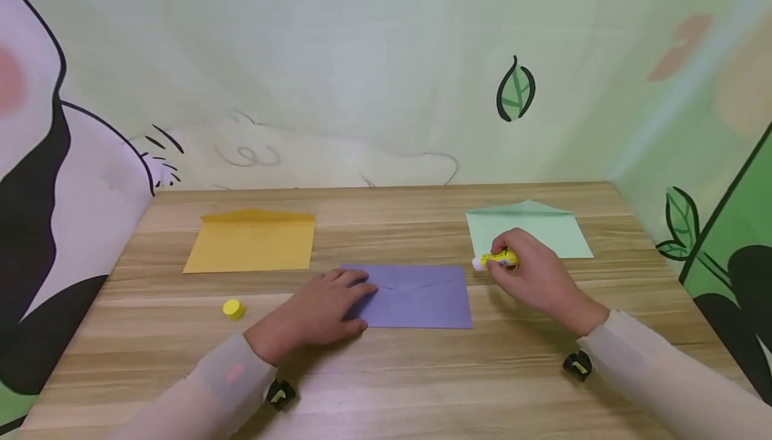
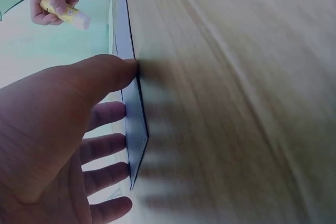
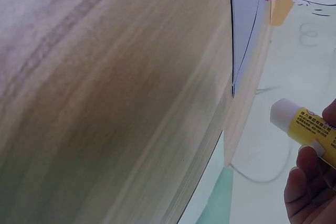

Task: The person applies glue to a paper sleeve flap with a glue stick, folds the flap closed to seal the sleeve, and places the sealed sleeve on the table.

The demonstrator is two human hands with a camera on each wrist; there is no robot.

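A purple envelope (image 1: 422, 307) lies flat in the middle of the table, its flap folded down over its body. On its left end rests my left hand (image 1: 326, 307), fingers spread and thumb at the near edge. In the left wrist view the thumb and fingertips touch the envelope (image 2: 135, 124). My right hand (image 1: 537, 279) holds a yellow glue stick (image 1: 506, 258) above the table, right of the envelope. Its uncapped white end (image 3: 283, 114) points left toward the purple envelope (image 3: 247, 30) in the right wrist view.
A yellow cap (image 1: 233, 309) stands on the table left of my left hand. An orange-yellow envelope (image 1: 250, 246) lies at the back left. At the back right a mint green envelope (image 1: 561, 236) lies partly behind my right hand. A printed wall backdrop (image 1: 362, 92) rises behind the table.
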